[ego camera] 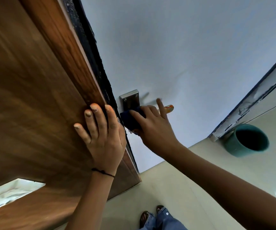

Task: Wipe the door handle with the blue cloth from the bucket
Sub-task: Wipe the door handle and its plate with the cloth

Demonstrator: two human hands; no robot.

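A silver door handle plate (pixel 131 99) with screws is fixed to the pale blue door face. My right hand (pixel 152 125) presses a dark blue cloth (pixel 130 119) against the lower part of the plate, forefinger raised. The lever itself is mostly hidden; only an orange-and-cream tip (pixel 169 108) shows past my fingers. My left hand (pixel 100 135) lies flat with fingers spread on the brown wooden frame (pixel 34 97), just left of the cloth. A teal bucket (pixel 248 141) stands on the floor at the right.
The pale blue door (pixel 192 55) fills the upper right. Cream floor tiles (pixel 200 171) run below, with my sandalled feet and jeans (pixel 160 218) at the bottom. A worn threshold strip (pixel 256 97) runs along the right by the bucket. A white patch (pixel 9 193) shows bottom left.
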